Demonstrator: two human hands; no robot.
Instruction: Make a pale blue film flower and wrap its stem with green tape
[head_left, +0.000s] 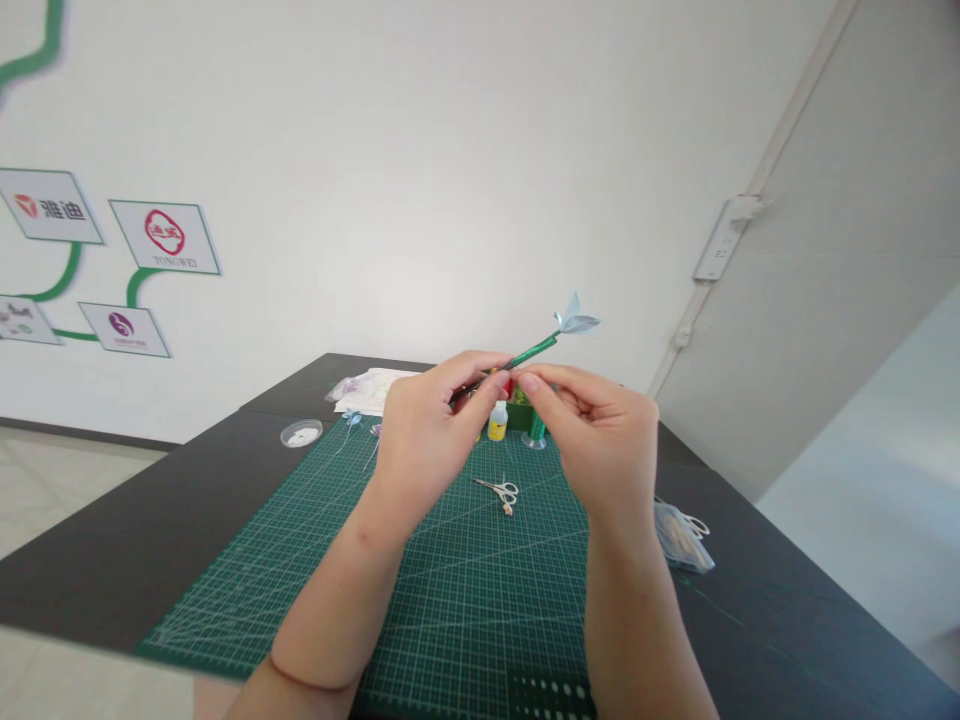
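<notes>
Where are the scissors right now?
In the head view, the scissors lie on the green cutting mat, between the left hand and right hand, which pinch the green stem, just in front of the yellow bottle.

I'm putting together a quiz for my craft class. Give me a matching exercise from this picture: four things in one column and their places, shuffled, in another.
Things
1. scissors
2. flower stem
3. dish
4. bag

Places
A. on the dark table, left of the mat
B. pinched between the left hand and the right hand
C. on the green mat
D. on the table, right of the right forearm

Pairs: 1-C, 2-B, 3-A, 4-D
</notes>
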